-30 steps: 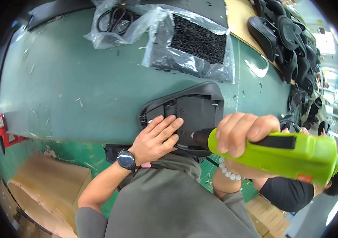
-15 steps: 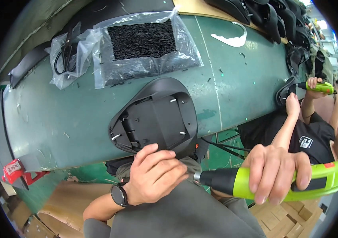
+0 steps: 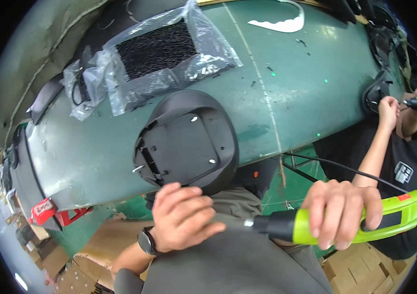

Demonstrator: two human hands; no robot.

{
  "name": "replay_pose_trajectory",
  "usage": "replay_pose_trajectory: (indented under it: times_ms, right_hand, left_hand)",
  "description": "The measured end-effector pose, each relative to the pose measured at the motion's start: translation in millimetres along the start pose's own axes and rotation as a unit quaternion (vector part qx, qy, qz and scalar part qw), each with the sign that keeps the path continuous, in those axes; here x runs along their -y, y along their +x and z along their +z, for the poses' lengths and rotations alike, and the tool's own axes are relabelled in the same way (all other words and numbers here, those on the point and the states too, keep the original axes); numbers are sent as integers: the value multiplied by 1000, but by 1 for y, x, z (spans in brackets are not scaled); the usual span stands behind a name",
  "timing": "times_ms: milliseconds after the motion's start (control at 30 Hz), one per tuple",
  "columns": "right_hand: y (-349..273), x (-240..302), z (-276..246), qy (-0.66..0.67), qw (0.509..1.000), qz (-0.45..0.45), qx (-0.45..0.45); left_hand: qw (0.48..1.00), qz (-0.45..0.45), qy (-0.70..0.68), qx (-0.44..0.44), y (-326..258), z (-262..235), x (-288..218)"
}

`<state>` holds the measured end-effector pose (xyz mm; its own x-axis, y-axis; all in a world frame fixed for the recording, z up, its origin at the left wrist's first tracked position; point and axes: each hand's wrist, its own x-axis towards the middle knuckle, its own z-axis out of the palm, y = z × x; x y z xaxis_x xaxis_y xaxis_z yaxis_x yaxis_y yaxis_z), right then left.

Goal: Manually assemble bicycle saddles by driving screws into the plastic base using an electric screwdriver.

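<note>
My right hand point(image 3: 344, 213) is wrapped round a lime-green and black electric screwdriver point(image 3: 394, 223). Its metal tip points left, toward my left hand point(image 3: 184, 215), and is blurred. The left hand wears a dark watch point(image 3: 146, 240); its thumb sticks out, apart from loosely bent fingers, and nothing shows in it. Just beyond the left fingertips, a black egg-shaped shell point(image 3: 181, 142) lies hollow side up at the table's near edge. Several short, pale metal pins stand out of its inner panel.
The green table point(image 3: 277, 98) bears a clear plastic bag point(image 3: 213, 51) of small black pieces, possibly screws, and a white curved sheet point(image 3: 284, 22). A red tape dispenser point(image 3: 44, 211) sits at the left edge. On the right, a co-worker's hands point(image 3: 389, 112) work on another black part.
My left hand has drawn away from the screwdriver's tip, its thumb now stretched out. The right hand keeps its grip on the screwdriver. The view has tilted and shifted somewhat.
</note>
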<state>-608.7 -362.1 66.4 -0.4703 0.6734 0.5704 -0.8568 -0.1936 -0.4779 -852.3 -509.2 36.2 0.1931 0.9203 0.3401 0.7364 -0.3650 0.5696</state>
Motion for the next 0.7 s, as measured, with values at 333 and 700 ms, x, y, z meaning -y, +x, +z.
replay_pose_trajectory:
  times_ms: [333, 700]
  right_hand:
    - [-19, -44, -23, -122, 930, 163, -307]
    - [-6, -69, -14, -137, 883, 269, -360]
  left_hand:
    - [976, -125, 175, 23, -43, -6, 80]
    - [989, -88, 81, -86, -13, -21, 117]
